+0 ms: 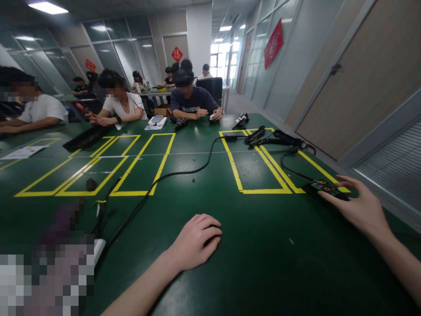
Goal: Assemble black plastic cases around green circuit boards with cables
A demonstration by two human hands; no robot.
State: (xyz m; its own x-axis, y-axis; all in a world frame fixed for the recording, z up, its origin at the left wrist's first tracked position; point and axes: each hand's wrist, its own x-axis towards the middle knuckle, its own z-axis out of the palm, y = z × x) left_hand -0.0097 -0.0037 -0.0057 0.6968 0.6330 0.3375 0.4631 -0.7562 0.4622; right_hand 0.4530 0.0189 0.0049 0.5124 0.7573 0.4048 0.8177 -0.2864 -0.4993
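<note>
My left hand [199, 242] rests palm down on the green table, its fingers loosely curved and a little apart, holding nothing. At the right, my right hand [365, 206] is spread around the near end of a flat black device [325, 188] with exposed circuitry and orange parts. Its thumb overlaps the device's near side while the fingers stand away from it; whether the thumb touches it I cannot tell. A thin black cable [292, 172] runs from the device back to a black strap-like bundle [283, 138].
Yellow tape rectangles [241, 190] mark the green table [250, 263]. A long black cable [184, 173] crosses it. A dark small block [91, 184] lies left. Across the table, a person [194, 98] handles a small white item near a power drill [180, 123]. Someone's blurred arm is at lower left.
</note>
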